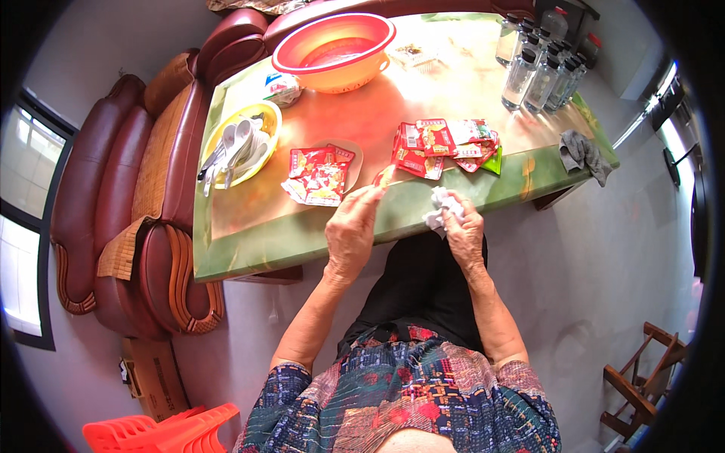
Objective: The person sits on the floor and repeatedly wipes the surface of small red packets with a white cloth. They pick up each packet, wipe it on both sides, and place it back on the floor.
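My left hand (351, 230) is raised over the table's near edge, fingers closed around a thin red packet (384, 178) seen nearly edge-on. In my right hand (464, 230) is a crumpled white tissue (440, 210), pinched between thumb and fingers. Left of my left hand, several red printed packets (319, 175) lie spread over a pale plate (353, 155). Beyond my right hand sits a second heap of red packets (427, 147), with a green-edged packet (492, 160) at its right end.
On the table (302, 253) stand a yellow basket (273, 121) of white spoons (238, 143), a red-and-yellow basin (336, 53) and several dark-capped clear bottles (519, 79). A grey cloth (583, 155) hangs over the right corner. A leather sofa (143, 181) is at left, a wooden stool (642, 377) at right.
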The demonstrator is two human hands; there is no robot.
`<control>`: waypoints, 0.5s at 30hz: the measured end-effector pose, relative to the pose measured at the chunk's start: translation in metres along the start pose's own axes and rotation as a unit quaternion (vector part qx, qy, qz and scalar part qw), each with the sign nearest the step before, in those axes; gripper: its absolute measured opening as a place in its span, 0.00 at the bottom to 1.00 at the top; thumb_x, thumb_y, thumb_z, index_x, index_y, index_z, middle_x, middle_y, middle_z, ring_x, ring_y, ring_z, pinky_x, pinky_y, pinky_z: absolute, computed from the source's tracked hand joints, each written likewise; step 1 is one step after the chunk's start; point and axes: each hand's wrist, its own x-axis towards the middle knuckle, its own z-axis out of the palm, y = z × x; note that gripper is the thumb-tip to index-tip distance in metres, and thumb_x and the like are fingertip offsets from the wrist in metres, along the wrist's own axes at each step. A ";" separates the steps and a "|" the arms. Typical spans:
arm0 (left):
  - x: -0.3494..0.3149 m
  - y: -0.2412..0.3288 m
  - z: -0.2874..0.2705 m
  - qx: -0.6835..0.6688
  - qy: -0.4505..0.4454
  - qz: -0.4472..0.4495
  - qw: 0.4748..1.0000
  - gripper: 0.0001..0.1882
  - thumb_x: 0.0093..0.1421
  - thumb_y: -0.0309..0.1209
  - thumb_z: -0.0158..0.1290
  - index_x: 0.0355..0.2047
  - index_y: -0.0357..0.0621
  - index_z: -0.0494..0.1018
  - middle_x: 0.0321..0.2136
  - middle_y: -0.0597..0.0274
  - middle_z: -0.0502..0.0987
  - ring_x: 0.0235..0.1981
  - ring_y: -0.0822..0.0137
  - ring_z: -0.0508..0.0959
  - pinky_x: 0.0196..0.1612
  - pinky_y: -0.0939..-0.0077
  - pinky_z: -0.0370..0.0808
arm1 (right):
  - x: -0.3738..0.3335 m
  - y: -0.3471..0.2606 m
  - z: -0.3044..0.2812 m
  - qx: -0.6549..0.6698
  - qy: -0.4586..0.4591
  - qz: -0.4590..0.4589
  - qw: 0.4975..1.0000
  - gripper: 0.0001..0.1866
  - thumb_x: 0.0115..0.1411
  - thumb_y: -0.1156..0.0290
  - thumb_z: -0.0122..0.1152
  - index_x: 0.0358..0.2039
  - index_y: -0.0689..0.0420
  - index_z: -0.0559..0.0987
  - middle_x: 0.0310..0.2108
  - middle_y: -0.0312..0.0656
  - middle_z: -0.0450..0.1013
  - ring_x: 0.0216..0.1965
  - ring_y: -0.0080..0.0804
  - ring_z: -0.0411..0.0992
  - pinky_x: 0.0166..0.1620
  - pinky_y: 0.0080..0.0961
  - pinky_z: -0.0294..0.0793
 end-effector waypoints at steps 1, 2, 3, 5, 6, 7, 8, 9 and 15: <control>0.000 0.004 0.004 0.071 -0.002 0.079 0.994 0.12 0.59 0.27 0.55 0.45 0.43 0.76 0.38 0.57 0.79 0.42 0.57 0.78 0.45 0.68 0.76 | 0.001 0.001 -0.003 0.091 0.013 0.043 0.995 0.18 0.55 0.83 0.58 0.47 0.60 0.76 0.38 0.42 0.73 0.37 0.29 0.73 0.39 0.25 0.74; -0.008 -0.003 0.012 0.113 -0.026 0.115 0.987 0.14 0.56 0.26 0.57 0.44 0.46 0.76 0.45 0.58 0.76 0.49 0.54 0.74 0.49 0.64 0.73 | 0.001 0.002 -0.003 0.053 0.033 0.015 0.998 0.18 0.54 0.83 0.58 0.47 0.60 0.76 0.38 0.42 0.73 0.37 0.30 0.73 0.39 0.26 0.74; -0.023 -0.017 0.022 0.134 -0.052 0.122 0.982 0.15 0.55 0.27 0.57 0.44 0.48 0.76 0.47 0.59 0.75 0.51 0.55 0.73 0.51 0.62 0.71 | 0.001 0.004 -0.001 0.015 0.053 -0.014 0.998 0.19 0.54 0.83 0.58 0.48 0.60 0.76 0.38 0.42 0.73 0.37 0.31 0.73 0.39 0.26 0.74; -0.048 -0.031 0.036 0.144 -0.082 0.136 0.977 0.15 0.54 0.28 0.57 0.43 0.50 0.77 0.50 0.60 0.73 0.54 0.57 0.71 0.55 0.58 0.67 | -0.002 0.003 0.002 -0.099 0.056 -0.099 0.989 0.21 0.52 0.83 0.58 0.48 0.60 0.75 0.39 0.45 0.73 0.38 0.40 0.73 0.41 0.31 0.74; -0.052 -0.034 0.039 0.145 -0.069 0.139 0.977 0.14 0.54 0.28 0.58 0.43 0.50 0.77 0.50 0.59 0.73 0.55 0.57 0.71 0.56 0.58 0.67 | -0.005 -0.007 0.006 -0.186 0.037 -0.143 0.971 0.21 0.49 0.81 0.60 0.47 0.58 0.76 0.40 0.47 0.73 0.41 0.45 0.71 0.47 0.38 0.71; -0.056 -0.036 0.040 0.146 -0.056 0.142 0.977 0.14 0.54 0.28 0.58 0.42 0.50 0.77 0.49 0.59 0.74 0.55 0.57 0.71 0.56 0.59 0.67 | -0.006 -0.010 0.012 -0.233 -0.003 -0.198 0.952 0.21 0.48 0.79 0.62 0.46 0.57 0.77 0.40 0.46 0.73 0.42 0.45 0.70 0.49 0.40 0.69; -0.059 -0.038 0.042 0.147 -0.042 0.145 0.978 0.14 0.53 0.27 0.58 0.42 0.49 0.76 0.49 0.59 0.74 0.55 0.57 0.71 0.56 0.59 0.66 | -0.005 -0.012 0.018 -0.280 -0.044 -0.253 0.925 0.21 0.47 0.77 0.63 0.45 0.56 0.78 0.41 0.46 0.73 0.43 0.46 0.69 0.51 0.41 0.67; -0.060 -0.039 0.044 0.145 -0.035 0.150 0.977 0.14 0.52 0.27 0.59 0.40 0.49 0.77 0.48 0.57 0.74 0.55 0.57 0.70 0.56 0.57 0.67 | -0.006 -0.016 0.028 -0.288 -0.080 -0.294 0.908 0.20 0.47 0.75 0.63 0.44 0.55 0.78 0.41 0.45 0.73 0.44 0.44 0.69 0.51 0.41 0.66; -0.065 -0.047 0.052 0.108 0.016 0.147 0.983 0.15 0.47 0.25 0.61 0.38 0.49 0.79 0.47 0.55 0.73 0.52 0.55 0.72 0.54 0.58 0.69 | 0.017 -0.017 0.059 -0.405 -0.163 -0.333 0.836 0.19 0.48 0.68 0.64 0.43 0.53 0.79 0.44 0.36 0.74 0.47 0.41 0.66 0.47 0.37 0.68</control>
